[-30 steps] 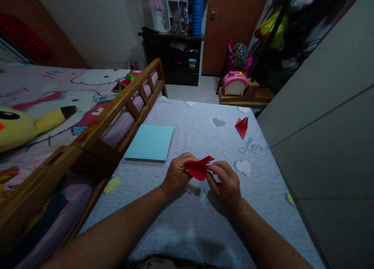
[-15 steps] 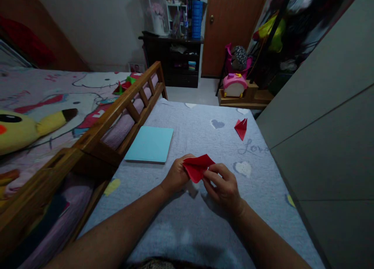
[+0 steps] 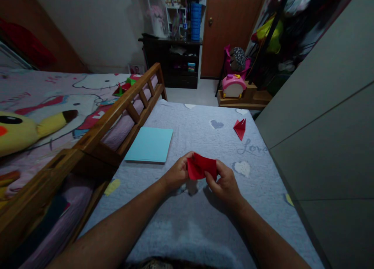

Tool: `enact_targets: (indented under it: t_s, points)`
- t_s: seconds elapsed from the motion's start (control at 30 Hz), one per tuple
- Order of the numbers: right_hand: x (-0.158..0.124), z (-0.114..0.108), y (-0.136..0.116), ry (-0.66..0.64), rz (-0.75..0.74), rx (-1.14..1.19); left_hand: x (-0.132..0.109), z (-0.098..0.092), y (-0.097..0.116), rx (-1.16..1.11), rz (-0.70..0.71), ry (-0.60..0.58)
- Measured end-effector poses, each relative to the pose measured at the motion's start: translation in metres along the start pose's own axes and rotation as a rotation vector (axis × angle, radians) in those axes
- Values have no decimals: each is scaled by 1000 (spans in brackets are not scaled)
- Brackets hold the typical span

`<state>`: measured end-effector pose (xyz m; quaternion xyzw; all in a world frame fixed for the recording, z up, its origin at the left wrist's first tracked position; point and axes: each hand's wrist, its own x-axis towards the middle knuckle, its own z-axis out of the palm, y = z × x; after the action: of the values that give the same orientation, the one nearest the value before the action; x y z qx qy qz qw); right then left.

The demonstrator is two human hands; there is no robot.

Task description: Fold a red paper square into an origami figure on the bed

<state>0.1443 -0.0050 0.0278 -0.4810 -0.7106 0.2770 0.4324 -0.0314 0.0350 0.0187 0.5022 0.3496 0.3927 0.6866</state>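
1. Two bare hands are at work over the bed, sharing one piece of red paper, held up to the right of the light-blue stack and slightly nearer the person.
2. The fingers of the left hand grip the paper's left edge. The right hand pinches its right side, thumb in front, the other fingers mostly hidden behind.
3. That paper is smooth and matte, roughly rectangular from here, with a dark crease dipping through its left half.
4. One more red piece, the folded shape, lies well to the right of the stack and a little beyond it; it has sharp points and a narrow slit between two of them.
5. There is one such stack: flat, square, crisp-edged. I cannot count its layers.
6. One blue-grey bed cover, soft and faintly rumpled, spreads beneath the stack, printed with hearts and "Love".
7. One varnished wooden rail runs left of the stack; farther left lies one yellow plush toy, rounded, with a dark-tipped end.
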Motion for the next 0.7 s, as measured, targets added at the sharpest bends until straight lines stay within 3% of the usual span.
enact_targets:
  t_s: [0.13, 0.27, 0.37, 0.53, 0.7]
  points:
    - [0, 7, 4, 146, 164, -39, 1, -1, -4, -103, 3, 127]
    - [1, 9, 3, 250, 217, -178, -1, -4, -7, -13, 29, 50]
    - [0, 11, 4, 239, 211, -250, -2, -1, -8, 84, 53, 26]
    - [-2, 16, 5, 159, 204, -239, -2, 5, -10, 178, 0, 186]
    - [-2, 13, 6, 38, 218, -62, 1, -3, -13, 288, 53, 250]
